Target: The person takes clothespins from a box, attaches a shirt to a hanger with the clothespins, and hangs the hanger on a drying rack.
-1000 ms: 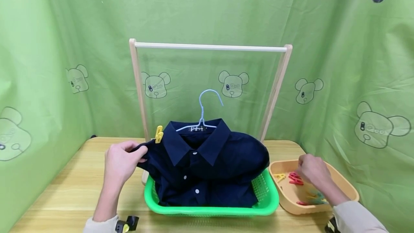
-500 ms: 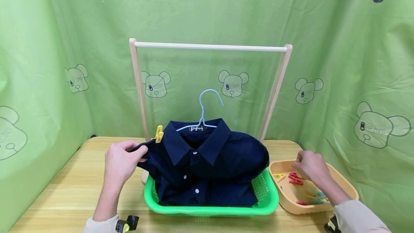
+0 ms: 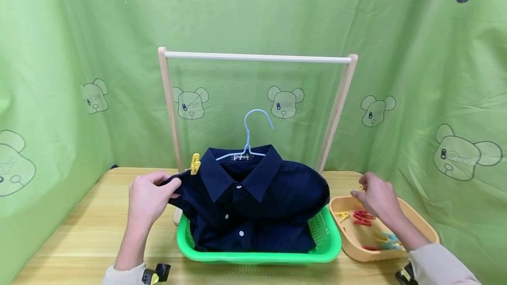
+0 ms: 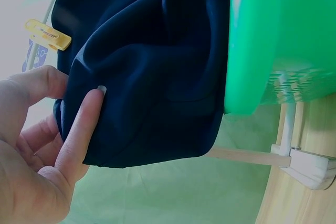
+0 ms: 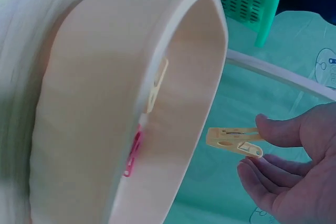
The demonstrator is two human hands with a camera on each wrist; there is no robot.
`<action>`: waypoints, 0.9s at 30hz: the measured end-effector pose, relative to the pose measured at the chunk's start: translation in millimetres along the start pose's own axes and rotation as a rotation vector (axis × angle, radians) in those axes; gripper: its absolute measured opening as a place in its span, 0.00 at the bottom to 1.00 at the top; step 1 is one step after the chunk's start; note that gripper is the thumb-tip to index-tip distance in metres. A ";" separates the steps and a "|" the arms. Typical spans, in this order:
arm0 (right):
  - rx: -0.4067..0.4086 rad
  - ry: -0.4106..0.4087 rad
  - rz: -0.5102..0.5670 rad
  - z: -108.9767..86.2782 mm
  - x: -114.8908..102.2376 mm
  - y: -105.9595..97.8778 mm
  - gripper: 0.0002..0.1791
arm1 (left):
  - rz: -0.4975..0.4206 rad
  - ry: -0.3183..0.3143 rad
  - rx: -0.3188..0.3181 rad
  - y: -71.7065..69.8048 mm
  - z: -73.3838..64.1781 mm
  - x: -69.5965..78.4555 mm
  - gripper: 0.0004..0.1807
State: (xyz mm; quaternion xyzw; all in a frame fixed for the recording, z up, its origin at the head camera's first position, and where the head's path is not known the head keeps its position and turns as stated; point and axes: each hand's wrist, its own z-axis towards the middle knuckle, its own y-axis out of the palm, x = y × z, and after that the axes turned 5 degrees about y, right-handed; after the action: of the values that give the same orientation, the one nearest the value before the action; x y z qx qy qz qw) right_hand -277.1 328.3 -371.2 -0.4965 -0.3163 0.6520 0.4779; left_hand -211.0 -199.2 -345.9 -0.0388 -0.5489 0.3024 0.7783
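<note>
My left hand (image 3: 149, 197) pinches the sleeve end of a navy button-up shirt (image 3: 285, 192) between thumb and fingers, as the left wrist view also shows. The shirt lies bunched in a green basket (image 3: 257, 257), a blue wire hanger (image 3: 247, 135) rising from its collar. A yellow clothespin (image 3: 194, 164) is clipped on the shoulder beside my left hand. My right hand (image 3: 380, 197) holds another yellow clothespin (image 5: 233, 140) by its handle ends, thumb on one side and fingers on the other. It is just over the rim of an orange tray (image 3: 429, 232).
Red clothespins (image 3: 363, 217), a yellow clothespin (image 3: 341, 216) and several blue and yellow ones (image 3: 388, 241) lie in the tray. Behind the basket stands a wooden rack with a white bar (image 3: 257, 57). Green curtains (image 3: 253, 12) enclose the wooden table (image 3: 87, 223).
My right hand has risen out of the tray toward its back left rim, bringing up a yellow clothespin. My left hand and the shirt have stayed in place.
</note>
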 end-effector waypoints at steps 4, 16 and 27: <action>-0.042 -0.012 0.000 0.1 -5.6 -2.5 0.21 | 0.005 0.000 0.001 -0.7 -0.2 0.4 0.07; -0.051 -0.015 0.040 -0.2 -25.1 -8.7 0.19 | 0.020 0.005 -0.004 -1.0 0.7 1.3 0.07; 0.005 -0.068 0.101 2.1 -59.0 -17.6 0.18 | 0.009 0.008 -0.011 -0.2 1.0 -0.3 0.07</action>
State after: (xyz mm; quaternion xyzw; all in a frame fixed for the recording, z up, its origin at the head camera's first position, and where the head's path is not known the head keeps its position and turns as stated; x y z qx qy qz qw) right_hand -270.7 279.2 -334.6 -0.4880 -0.3053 0.6926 0.4347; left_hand -211.8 -199.8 -345.7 -0.0466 -0.5472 0.3025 0.7790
